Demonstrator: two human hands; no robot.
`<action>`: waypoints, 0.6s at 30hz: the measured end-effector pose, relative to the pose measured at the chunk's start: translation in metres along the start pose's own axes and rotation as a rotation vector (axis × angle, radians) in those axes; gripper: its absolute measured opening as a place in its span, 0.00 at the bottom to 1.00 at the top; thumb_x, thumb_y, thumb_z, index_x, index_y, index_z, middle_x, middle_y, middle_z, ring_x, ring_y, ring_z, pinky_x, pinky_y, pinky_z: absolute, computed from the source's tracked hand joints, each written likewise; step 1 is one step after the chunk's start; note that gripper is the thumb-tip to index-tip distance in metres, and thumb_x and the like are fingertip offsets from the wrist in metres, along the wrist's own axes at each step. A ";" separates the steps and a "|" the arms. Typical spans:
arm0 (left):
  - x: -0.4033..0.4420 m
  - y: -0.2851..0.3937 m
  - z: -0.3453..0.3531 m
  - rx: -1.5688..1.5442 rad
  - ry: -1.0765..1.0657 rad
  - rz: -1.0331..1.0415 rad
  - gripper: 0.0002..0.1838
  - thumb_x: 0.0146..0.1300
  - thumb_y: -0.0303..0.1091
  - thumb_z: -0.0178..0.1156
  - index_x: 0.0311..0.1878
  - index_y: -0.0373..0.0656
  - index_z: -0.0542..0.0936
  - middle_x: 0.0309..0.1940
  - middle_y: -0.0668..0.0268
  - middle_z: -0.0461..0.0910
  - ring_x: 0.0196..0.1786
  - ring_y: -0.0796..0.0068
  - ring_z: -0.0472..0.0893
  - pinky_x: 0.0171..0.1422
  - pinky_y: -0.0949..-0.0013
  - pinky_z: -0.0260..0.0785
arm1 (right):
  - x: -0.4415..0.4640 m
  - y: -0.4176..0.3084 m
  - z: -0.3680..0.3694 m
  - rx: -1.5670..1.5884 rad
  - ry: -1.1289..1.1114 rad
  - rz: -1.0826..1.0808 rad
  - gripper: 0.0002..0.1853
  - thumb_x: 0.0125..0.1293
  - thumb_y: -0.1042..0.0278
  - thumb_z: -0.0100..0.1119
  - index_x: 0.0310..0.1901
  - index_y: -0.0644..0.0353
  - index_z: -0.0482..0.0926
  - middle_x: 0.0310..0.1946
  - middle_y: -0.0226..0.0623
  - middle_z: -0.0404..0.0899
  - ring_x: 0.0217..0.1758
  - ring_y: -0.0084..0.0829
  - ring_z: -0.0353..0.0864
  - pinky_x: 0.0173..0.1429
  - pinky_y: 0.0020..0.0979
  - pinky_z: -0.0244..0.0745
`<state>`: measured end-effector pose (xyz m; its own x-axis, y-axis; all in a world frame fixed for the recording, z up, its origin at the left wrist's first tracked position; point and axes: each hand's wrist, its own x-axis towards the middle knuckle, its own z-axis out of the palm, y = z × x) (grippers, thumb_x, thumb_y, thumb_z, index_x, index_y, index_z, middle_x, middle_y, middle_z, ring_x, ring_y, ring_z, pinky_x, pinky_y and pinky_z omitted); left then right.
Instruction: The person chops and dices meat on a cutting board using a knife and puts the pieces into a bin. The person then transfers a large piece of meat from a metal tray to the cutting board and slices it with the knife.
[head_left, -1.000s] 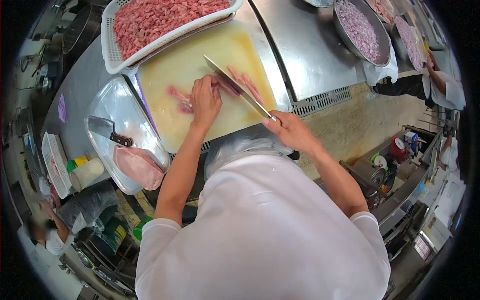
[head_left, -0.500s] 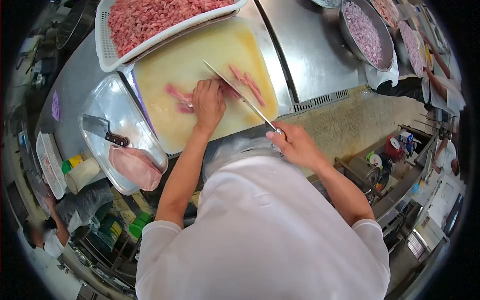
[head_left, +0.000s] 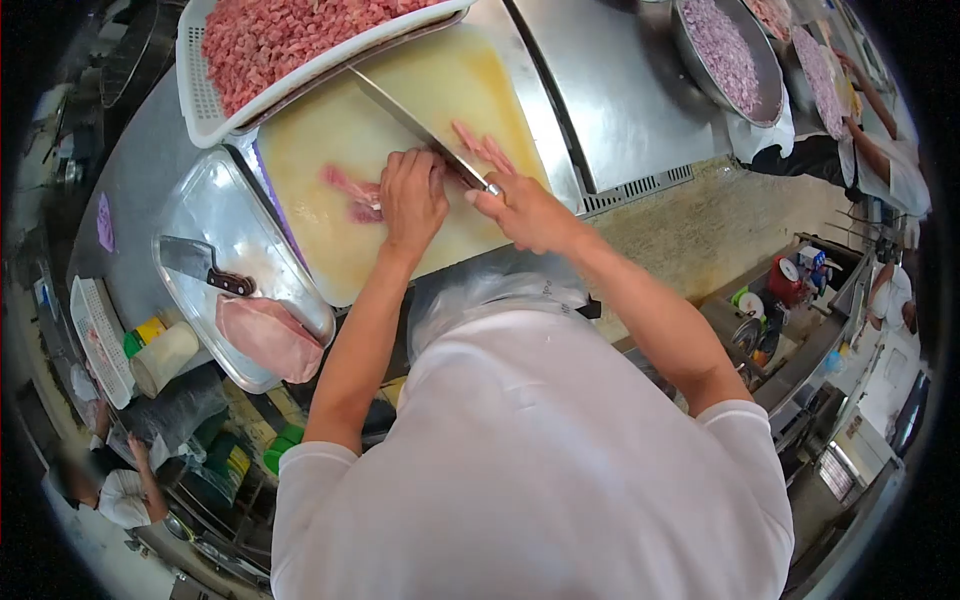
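Observation:
My right hand (head_left: 527,212) is closed round the handle of a long kitchen knife (head_left: 410,122). Its blade slants up and left across the yellowed cutting board (head_left: 330,130), passing just beyond the fingers of my left hand (head_left: 413,202). Those fingers are curled together and press on a piece of raw meat (head_left: 350,190), most of which they cover; a pink end sticks out to the left. Cut meat strips (head_left: 484,148) lie on the board to the right of the blade.
Behind the board stands a white basket (head_left: 203,105) of diced meat. A metal tray (head_left: 185,205) at left holds a cleaver (head_left: 225,277) and a meat slab (head_left: 268,338). Bowls of chopped onion (head_left: 722,55) stand at the far right. Other people are at both sides.
My right hand has moved forward and left, pushing the knife so that its tip reaches farther toward the basket. My left hand stays on the meat.

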<state>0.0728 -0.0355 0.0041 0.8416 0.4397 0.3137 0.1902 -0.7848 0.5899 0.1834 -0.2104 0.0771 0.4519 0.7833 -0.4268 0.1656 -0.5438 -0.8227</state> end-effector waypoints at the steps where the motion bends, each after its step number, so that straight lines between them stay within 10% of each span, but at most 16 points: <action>1: -0.001 0.000 0.001 -0.006 0.008 0.009 0.05 0.61 0.23 0.64 0.39 0.39 0.79 0.40 0.56 0.81 0.48 0.48 0.77 0.53 0.49 0.70 | 0.002 -0.005 -0.008 0.054 -0.036 0.099 0.27 0.81 0.44 0.56 0.51 0.68 0.81 0.23 0.36 0.77 0.20 0.27 0.76 0.26 0.31 0.71; 9: -0.013 0.002 -0.026 -0.221 0.077 -0.174 0.10 0.60 0.22 0.63 0.45 0.40 0.82 0.44 0.56 0.83 0.52 0.50 0.79 0.58 0.51 0.71 | -0.044 -0.011 -0.021 0.222 0.016 0.262 0.24 0.80 0.47 0.59 0.50 0.67 0.80 0.17 0.30 0.72 0.17 0.24 0.74 0.25 0.32 0.70; 12: -0.009 -0.037 -0.083 0.041 0.056 0.145 0.12 0.58 0.21 0.63 0.46 0.40 0.83 0.46 0.56 0.83 0.54 0.50 0.80 0.59 0.53 0.72 | -0.060 -0.005 0.002 0.306 -0.001 0.200 0.22 0.81 0.48 0.59 0.43 0.65 0.80 0.18 0.30 0.72 0.18 0.23 0.73 0.25 0.31 0.68; 18: -0.006 -0.077 -0.122 0.238 -0.196 0.115 0.13 0.60 0.20 0.65 0.48 0.41 0.86 0.46 0.57 0.86 0.49 0.55 0.84 0.57 0.54 0.75 | -0.061 0.021 0.001 0.198 0.035 0.193 0.23 0.80 0.47 0.60 0.41 0.65 0.80 0.18 0.31 0.72 0.19 0.24 0.72 0.26 0.34 0.68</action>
<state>-0.0085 0.0757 0.0473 0.9412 0.2682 0.2056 0.1816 -0.9145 0.3616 0.1587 -0.2691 0.0860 0.4892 0.6584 -0.5720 -0.0997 -0.6094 -0.7866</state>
